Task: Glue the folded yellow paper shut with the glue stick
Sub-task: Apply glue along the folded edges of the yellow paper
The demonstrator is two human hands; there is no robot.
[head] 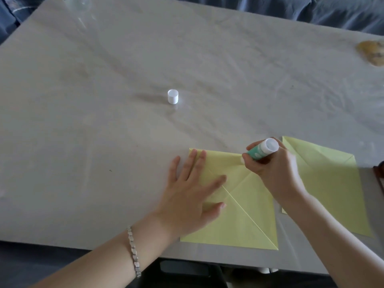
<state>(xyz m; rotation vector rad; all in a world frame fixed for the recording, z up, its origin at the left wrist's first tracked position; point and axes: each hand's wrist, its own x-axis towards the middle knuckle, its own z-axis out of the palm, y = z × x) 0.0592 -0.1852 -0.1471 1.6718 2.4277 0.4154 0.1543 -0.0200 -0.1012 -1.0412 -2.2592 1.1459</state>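
Observation:
A folded yellow paper (245,217) lies near the table's front edge, with diagonal creases across it. My left hand (191,190) rests flat on its left part, fingers spread. My right hand (274,167) grips a green and white glue stick (262,150), tilted with its white base up and its tip down at the paper's upper edge. The tip itself is hidden by my fingers. The glue stick's white cap (173,96) stands alone on the table, farther back.
A second yellow paper (324,183) lies to the right, partly under my right arm. A yellowish object (372,51) sits at the far right edge. Something of clear glass (79,5) stands at the far left corner. A dark brown object (379,175) shows at the right border.

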